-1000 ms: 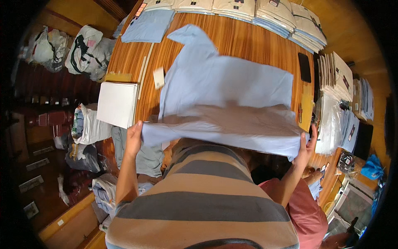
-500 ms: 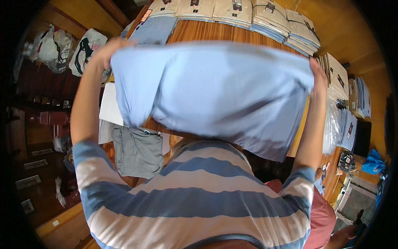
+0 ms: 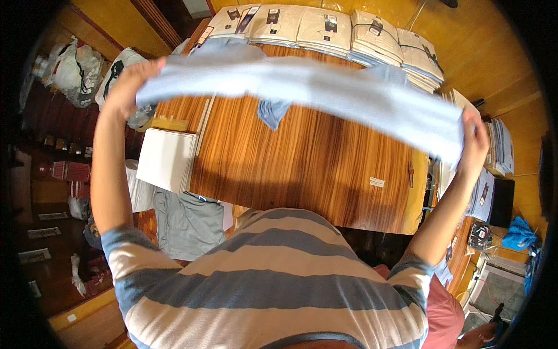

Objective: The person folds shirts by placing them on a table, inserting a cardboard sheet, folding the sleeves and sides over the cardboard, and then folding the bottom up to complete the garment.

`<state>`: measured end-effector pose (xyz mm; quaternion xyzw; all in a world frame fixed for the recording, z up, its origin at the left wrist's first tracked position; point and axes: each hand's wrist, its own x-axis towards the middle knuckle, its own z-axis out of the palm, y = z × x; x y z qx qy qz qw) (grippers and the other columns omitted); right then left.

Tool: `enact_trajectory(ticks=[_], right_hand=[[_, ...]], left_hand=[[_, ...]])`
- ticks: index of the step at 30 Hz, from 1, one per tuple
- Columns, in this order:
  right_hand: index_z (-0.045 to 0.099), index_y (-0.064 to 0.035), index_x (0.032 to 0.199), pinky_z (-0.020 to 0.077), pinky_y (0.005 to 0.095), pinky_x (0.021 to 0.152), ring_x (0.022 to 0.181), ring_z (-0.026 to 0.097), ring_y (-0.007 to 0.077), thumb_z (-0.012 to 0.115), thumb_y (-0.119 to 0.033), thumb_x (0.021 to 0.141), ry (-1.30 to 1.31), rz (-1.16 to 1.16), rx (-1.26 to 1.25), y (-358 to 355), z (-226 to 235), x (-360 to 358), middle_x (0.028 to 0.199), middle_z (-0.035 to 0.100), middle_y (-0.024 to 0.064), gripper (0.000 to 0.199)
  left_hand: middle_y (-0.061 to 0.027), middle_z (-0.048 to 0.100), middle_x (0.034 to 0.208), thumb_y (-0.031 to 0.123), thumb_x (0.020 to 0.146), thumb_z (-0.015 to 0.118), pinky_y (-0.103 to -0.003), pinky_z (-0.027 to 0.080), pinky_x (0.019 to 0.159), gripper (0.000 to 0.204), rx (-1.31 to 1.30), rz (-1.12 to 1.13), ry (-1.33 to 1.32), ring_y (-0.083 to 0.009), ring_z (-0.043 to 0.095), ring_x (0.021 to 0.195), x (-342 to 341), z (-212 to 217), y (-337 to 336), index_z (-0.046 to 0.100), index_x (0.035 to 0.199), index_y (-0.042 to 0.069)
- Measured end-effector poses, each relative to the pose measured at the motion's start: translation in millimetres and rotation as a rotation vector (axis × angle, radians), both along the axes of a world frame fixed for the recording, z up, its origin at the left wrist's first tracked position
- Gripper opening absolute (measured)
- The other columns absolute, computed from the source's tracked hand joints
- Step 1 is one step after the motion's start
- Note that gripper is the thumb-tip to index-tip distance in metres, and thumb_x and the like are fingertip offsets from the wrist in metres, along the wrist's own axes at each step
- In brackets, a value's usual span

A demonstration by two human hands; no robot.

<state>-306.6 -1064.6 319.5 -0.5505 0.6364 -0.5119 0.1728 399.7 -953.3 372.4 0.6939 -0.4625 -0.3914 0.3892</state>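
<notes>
A light blue garment (image 3: 325, 87) is stretched in the air over the far part of the wooden table, smeared by motion. My left hand (image 3: 136, 81) grips its left end, fingers closed on the cloth. At the other end my right hand (image 3: 475, 136) pinches the cloth, a little lower and nearer. A small flap of blue cloth hangs below the middle of the span. Both arms are spread wide and raised. What kind of garment it is, I cannot make out.
Packed folded garments in clear bags (image 3: 325, 29) line the table's far edge. White sheets (image 3: 165, 160) lie at its left edge, near grey trousers (image 3: 189, 224). A small white label strip (image 3: 376, 182) rests on the wooden table (image 3: 302, 168). A person in red (image 3: 444, 317) is at the lower right.
The garment has swung up and away from me, from a broad hanging sheet to a narrow band, baring the tabletop. My hands have moved farther apart, the right one outward and nearer.
</notes>
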Motion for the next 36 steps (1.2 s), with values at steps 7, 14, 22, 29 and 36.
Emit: enact_trajectory(ticks=[7, 14, 22, 29, 36], right_hand=[[0.077, -0.0023, 0.119, 0.0482, 0.0278, 0.102, 0.111, 0.067, 0.0134, 0.079, -0.013, 0.098, -0.181, 0.056, 0.370, 154.0, -166.6, -1.1, 0.116, 0.077, 0.0067, 0.024], [0.055, 0.0061, 0.145, 0.0482, 0.0303, 0.104, 0.116, 0.065, 0.0178, 0.079, -0.010, 0.098, -0.431, 0.046, 0.496, 253.7, -296.2, -2.3, 0.131, 0.069, 0.0152, 0.055], [0.056, 0.0043, 0.140, 0.0533, 0.0294, 0.088, 0.101, 0.068, 0.0179, 0.080, -0.009, 0.095, -0.079, -0.019, 0.602, 309.1, -305.5, -13.6, 0.115, 0.072, 0.0128, 0.053], [0.064, 0.0008, 0.132, 0.0569, 0.0391, 0.083, 0.089, 0.071, 0.0314, 0.076, -0.012, 0.095, 0.603, -0.125, 0.385, 281.2, -277.1, 16.2, 0.100, 0.072, 0.0170, 0.040], [0.075, 0.0014, 0.106, 0.0584, 0.0373, 0.079, 0.084, 0.073, 0.0257, 0.076, -0.016, 0.097, 0.287, 0.099, 0.250, 87.7, -254.9, 170.3, 0.095, 0.077, 0.0147, 0.020]], left_hand=[[-0.0047, 0.073, 0.116, 0.048, 0.104, 0.067, -0.030, 0.048, 0.097, 0.053, 0.448, 0.142, -0.022, -0.0129, 0.063, 0.104, -17.6, -178.5, 146.6, 0.070, 0.129, 0.000], [-0.0105, 0.077, 0.090, 0.040, 0.100, 0.076, -0.030, 0.055, 0.068, 0.050, 0.664, 0.230, 0.054, -0.0117, 0.071, 0.080, -67.2, -306.1, 259.7, 0.068, 0.122, -0.004], [-0.0227, 0.063, 0.141, 0.027, 0.098, 0.071, -0.053, 0.047, 0.108, 0.047, -0.115, -0.085, -0.702, -0.0443, 0.059, 0.129, -124.2, -285.4, 153.8, 0.062, 0.136, 0.001], [-0.0281, 0.032, 0.169, 0.033, 0.099, 0.068, -0.061, 0.024, 0.125, 0.065, -0.280, -0.295, -0.759, -0.0489, 0.029, 0.155, -106.2, -339.0, 107.0, 0.051, 0.154, 0.003], [-0.0196, 0.031, 0.172, 0.044, 0.099, 0.066, -0.062, 0.021, 0.126, 0.071, -0.388, -0.295, -0.819, -0.0456, 0.028, 0.157, -120.8, -338.8, -16.0, 0.048, 0.157, 0.007]])
